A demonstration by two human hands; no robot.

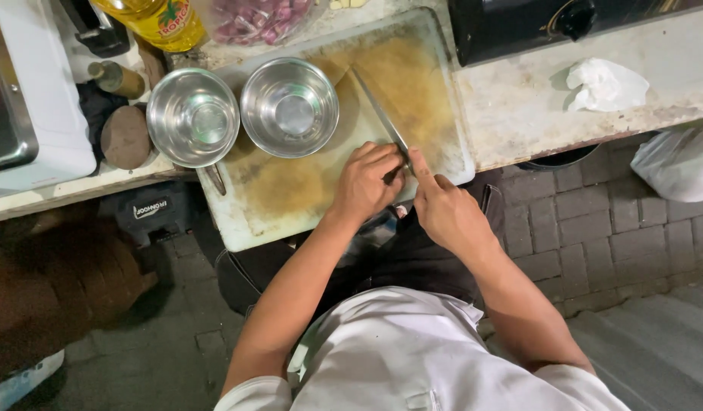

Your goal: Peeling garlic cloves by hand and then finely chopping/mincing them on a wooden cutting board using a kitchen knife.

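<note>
A long knife (378,110) lies with its blade flat over a stained white cutting board (291,205). My right hand (446,209) grips its handle at the board's near edge, forefinger stretched along the blade's base. My left hand (364,183) is curled right beside it, fingertips at the knife's heel; whatever it may hold is hidden under the fingers. Two empty steel bowls stand at the board's far side, one on the left (192,116) and one further right (289,106).
A crumpled white tissue (604,85) lies on the worn counter (534,114) to the right. A black appliance (549,23) sits behind it. A yellow oil bottle (157,21), a bag of reddish pieces (260,19) and a white box (32,99) stand at the far left. Brick paving (618,236) lies below.
</note>
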